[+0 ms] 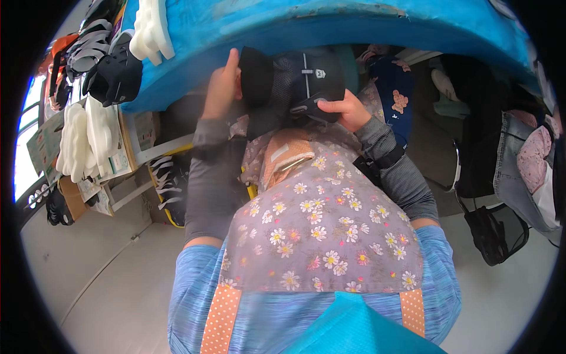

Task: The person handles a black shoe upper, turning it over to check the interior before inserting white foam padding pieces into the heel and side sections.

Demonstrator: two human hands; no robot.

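Observation:
Just below the table's near edge, I hold a black shoe upper point(306, 79) between my hands. It has a pale stripe, a small light emblem and a mesh-like part. My left hand point(222, 88) grips its left end, thumb pointing up, other fingers mostly hidden behind it. At the lower right, my right hand point(349, 111) pinches the edge, with the thumb on top and the fingers tucked underneath. The upper hangs above my lap, in front of my flowered apron point(330, 230). A thin metal tool point(295, 167) sticks out of the apron's orange pocket.
A blue-covered table point(283, 26) curves across the front. White foam soles point(151, 29) lie at its left corner beside black shoes point(116, 72); more white soles point(88, 138) are below. A yellow-rimmed crate point(171, 194) stands at left. A denim bag point(513, 153) and a black bag point(495, 236) hang right.

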